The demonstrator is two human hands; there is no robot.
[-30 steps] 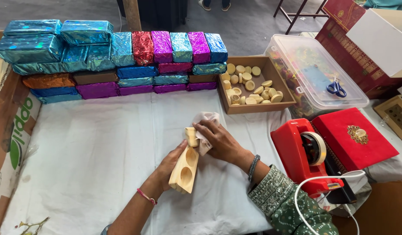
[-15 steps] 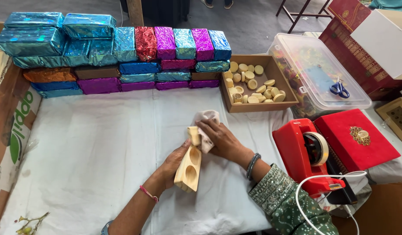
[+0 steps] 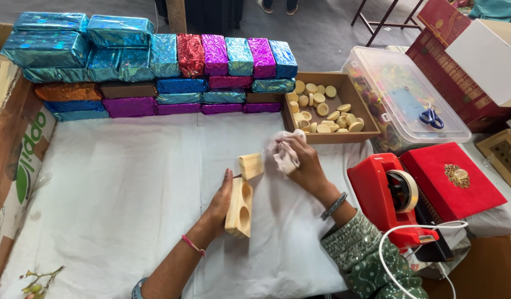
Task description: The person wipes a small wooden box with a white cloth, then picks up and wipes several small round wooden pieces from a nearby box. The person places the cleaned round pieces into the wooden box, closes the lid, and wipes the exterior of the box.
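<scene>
So the left hand (image 3: 222,200) has its fingers wrapped around a pale wooden block (image 3: 241,198) with two round hollows cut into it, holding it tipped up on edge on the white cloth (image 3: 122,194) covering the desk. The right hand (image 3: 302,163) is bunched tight around a crumpled white rag (image 3: 282,152), pressed right against the block's top end.

That all sits about mid-desk. Left of the hands the cloth is wide open, lots of room out to the cardboard side panel (image 3: 17,149) at the left edge. The right is cramped: a red tape dispenser (image 3: 391,196) is just beside the right forearm, with a red flat box (image 3: 452,178) touching it and a white cable (image 3: 416,235) looping over the front.

Behind the hands, one open wooden tray (image 3: 288,119) holds small pale discs, too jumbled to count properly, roughly twenty. Next to it is one clear plastic tub (image 3: 405,94) with blue scissors (image 3: 431,116) on the lid. Along the back edge is a wall of foil-wrapped boxes (image 3: 150,66), blue, purple, one red, one orange, stacked about three high.
</scene>
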